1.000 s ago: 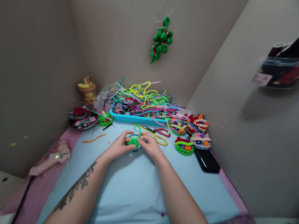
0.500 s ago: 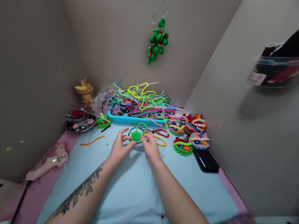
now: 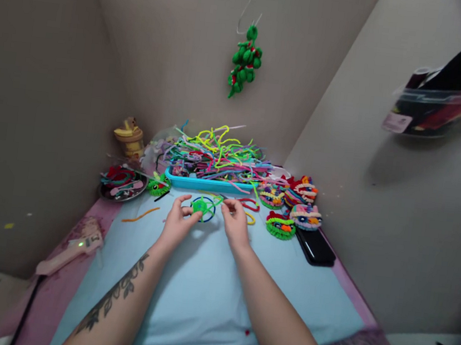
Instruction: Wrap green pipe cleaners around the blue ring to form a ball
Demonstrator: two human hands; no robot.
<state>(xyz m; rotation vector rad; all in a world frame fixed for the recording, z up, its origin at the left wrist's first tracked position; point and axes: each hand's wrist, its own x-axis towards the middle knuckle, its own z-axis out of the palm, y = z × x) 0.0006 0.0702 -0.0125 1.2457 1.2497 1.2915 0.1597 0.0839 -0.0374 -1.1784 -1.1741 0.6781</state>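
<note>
A round green pipe-cleaner piece (image 3: 198, 206) hangs above the blue cloth, its spokes reaching out to a dark blue ring (image 3: 207, 221). My left hand (image 3: 178, 222) pinches it at the left edge between thumb and fingers. A green pipe-cleaner strand (image 3: 217, 200) runs from the piece towards my right hand (image 3: 236, 224). The right thumb and fingertips are closed at the strand's end. Behind the right fingers lie a red looped handle (image 3: 251, 203) and a yellow loop (image 3: 250, 217), both partly covered.
A blue tray (image 3: 212, 185) heaped with colourful pipe cleaners stands at the back. Several fuzzy finished pieces (image 3: 280, 227) and a black phone (image 3: 316, 248) lie right. To the left are a metal bowl (image 3: 121, 197), an orange pipe cleaner (image 3: 141, 215) and a pink glue gun (image 3: 70, 256).
My hands have moved apart, the left carrying the green piece slightly left. The curled strand now stretches towards my right hand, which no longer grips the piece's edge. More of the blue ring shows.
</note>
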